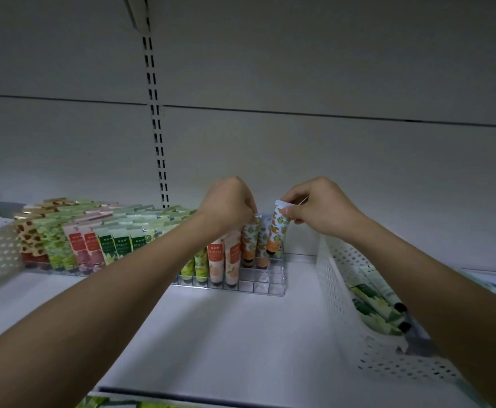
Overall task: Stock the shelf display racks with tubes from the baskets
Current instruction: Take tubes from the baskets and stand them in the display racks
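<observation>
Lining white shelf (226, 334): clear rack (258, 285), perforated basket (344, 304), pegboard-slotted wall (329, 69).

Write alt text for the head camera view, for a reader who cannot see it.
A person's right hand pinches the top of an orange-patterned tube over the right end of a clear display rack, while the left hand grips the neighbouring tube tops. A white perforated basket with green tubes stands at right.

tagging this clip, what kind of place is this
Most likely a shop aisle: a white shelf with a slotted upright behind it, and a clear rack filled with rows of printed tubes, as goods are set out for sale.
</observation>
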`<state>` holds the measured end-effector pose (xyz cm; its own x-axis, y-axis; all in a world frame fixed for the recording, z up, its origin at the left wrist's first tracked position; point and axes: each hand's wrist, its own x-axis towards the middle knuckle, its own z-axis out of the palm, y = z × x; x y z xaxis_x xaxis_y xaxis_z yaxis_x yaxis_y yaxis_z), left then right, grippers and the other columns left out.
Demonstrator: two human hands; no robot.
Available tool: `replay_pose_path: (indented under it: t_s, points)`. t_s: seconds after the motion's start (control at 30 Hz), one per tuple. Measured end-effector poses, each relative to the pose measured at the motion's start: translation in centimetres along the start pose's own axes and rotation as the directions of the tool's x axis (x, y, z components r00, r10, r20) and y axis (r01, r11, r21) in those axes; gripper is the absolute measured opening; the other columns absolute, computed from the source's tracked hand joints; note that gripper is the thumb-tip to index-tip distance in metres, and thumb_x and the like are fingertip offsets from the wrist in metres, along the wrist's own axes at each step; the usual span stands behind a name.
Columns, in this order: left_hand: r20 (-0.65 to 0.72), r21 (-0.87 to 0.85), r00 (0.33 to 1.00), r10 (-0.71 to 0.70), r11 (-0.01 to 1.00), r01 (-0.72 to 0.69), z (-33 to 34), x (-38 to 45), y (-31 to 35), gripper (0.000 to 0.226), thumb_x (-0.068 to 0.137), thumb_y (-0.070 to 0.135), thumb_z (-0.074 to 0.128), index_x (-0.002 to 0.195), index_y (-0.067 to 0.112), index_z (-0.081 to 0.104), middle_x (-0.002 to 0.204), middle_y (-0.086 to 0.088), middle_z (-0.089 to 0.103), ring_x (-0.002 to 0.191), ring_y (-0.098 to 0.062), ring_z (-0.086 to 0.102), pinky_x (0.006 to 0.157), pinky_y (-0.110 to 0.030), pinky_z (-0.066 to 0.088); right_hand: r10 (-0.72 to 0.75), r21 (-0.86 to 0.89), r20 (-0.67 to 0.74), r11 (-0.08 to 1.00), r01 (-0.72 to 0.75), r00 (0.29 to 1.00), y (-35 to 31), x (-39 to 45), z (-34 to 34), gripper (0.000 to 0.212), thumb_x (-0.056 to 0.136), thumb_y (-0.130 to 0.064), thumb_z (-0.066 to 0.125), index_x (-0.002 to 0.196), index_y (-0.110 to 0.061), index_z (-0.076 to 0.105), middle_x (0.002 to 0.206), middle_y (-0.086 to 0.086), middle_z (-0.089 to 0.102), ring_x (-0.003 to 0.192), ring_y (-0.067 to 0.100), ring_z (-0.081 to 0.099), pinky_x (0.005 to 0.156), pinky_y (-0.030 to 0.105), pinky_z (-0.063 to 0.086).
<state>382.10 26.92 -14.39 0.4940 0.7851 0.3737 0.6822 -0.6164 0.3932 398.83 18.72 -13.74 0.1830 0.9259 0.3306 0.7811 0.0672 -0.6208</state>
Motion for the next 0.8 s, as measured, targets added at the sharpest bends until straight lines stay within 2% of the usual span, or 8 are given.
replay_pose_path:
  t_s: [0.2, 0.4, 0.63, 0.8]
  points:
    - [0.002, 0.044, 1.000, 0.019, 0.999, -0.019, 0.3, 0.2, 0.4, 0.010, 0.075, 0.008, 0.079, 0.083, 0.013, 0.079, 0.087, -0.001, 0.075, 0.078, -0.012, 0.066, 0.074, -0.024, 0.051, 0.014, 0.006, 0.002, 1.000, -0.014, 1.000, 0.1, -0.5, -0.4, 0.010, 0.084, -0.007, 0.073, 0.089, -0.015, 0.077, 0.082, 0.005, 0.075, 0.075, 0.025, 0.072, 0.073, 0.035, 0.059]
    - [0.016, 0.076, 1.000, 0.021, 0.997, -0.022, 0.9, 0.0, 0.4, 0.012, 0.078, 0.006, 0.074, 0.088, 0.011, 0.079, 0.093, -0.005, 0.075, 0.089, -0.019, 0.068, 0.083, -0.031, 0.055, 0.018, 0.004, 0.004, 1.000, -0.018, 1.000, 0.4, -0.6, -0.8, 0.009, 0.084, -0.006, 0.073, 0.087, -0.014, 0.077, 0.082, 0.007, 0.075, 0.075, 0.025, 0.072, 0.073, 0.036, 0.061]
    - [0.075, 0.158, 0.997, -0.027, 0.987, 0.014, 2.1, -0.2, -0.2, 0.013, 0.083, 0.014, 0.072, 0.093, 0.007, 0.077, 0.093, -0.010, 0.074, 0.085, -0.026, 0.068, 0.080, -0.038, 0.057, 0.011, -0.057, 0.012, 0.998, -0.010, 1.000, 0.5, -0.6, -0.8, 0.007, 0.082, -0.008, 0.076, 0.087, -0.012, 0.078, 0.078, 0.004, 0.075, 0.070, 0.020, 0.072, 0.071, 0.034, 0.059]
    - [0.094, 0.207, 0.996, 0.013, 0.978, -0.032, 1.9, -0.6, 0.2, 0.025, 0.083, 0.006, 0.065, 0.106, 0.009, 0.073, 0.102, -0.011, 0.071, 0.092, -0.029, 0.066, 0.081, -0.038, 0.055, -0.005, -0.060, 0.020, 0.998, 0.006, 1.000, 0.2, -0.5, -0.7, 0.005, 0.081, -0.009, 0.076, 0.085, -0.012, 0.077, 0.076, 0.007, 0.074, 0.068, 0.022, 0.071, 0.070, 0.036, 0.058]
